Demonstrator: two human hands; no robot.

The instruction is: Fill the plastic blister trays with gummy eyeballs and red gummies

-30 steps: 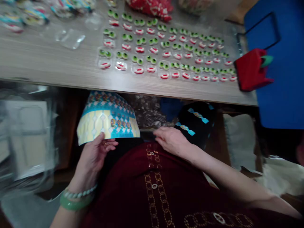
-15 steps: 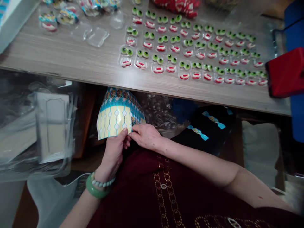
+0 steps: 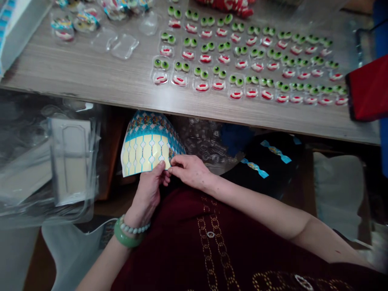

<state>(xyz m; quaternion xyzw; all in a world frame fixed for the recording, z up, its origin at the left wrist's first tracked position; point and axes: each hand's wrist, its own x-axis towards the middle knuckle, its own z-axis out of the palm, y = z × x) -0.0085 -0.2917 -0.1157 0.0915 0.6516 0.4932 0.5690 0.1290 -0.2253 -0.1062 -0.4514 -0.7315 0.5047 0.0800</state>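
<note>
My left hand point(image 3: 149, 190) grips the lower edge of a curved sticker sheet point(image 3: 148, 143), blue-patterned at the top and pale yellow where stickers are gone, held below the table edge. My right hand point(image 3: 189, 171) pinches at the sheet's lower right corner, fingertips touching a sticker there. On the wooden table point(image 3: 91, 81) above lie rows of clear blister packs with green eye and red mouth candies point(image 3: 242, 60). Two blue stickers point(image 3: 265, 159) lie on a black surface by my right arm.
Clear plastic packaging point(image 3: 69, 157) is stacked at the left below the table. A red box point(image 3: 368, 89) stands at the table's right edge. Empty clear blisters point(image 3: 124, 42) and filled packs point(image 3: 75, 20) sit at the far left. A bag of clear shells point(image 3: 206, 141) rests under the table.
My right hand came left from my lap to the sheet's corner and now pinches there. My left hand slid to the sheet's lower edge. The view shifted left.
</note>
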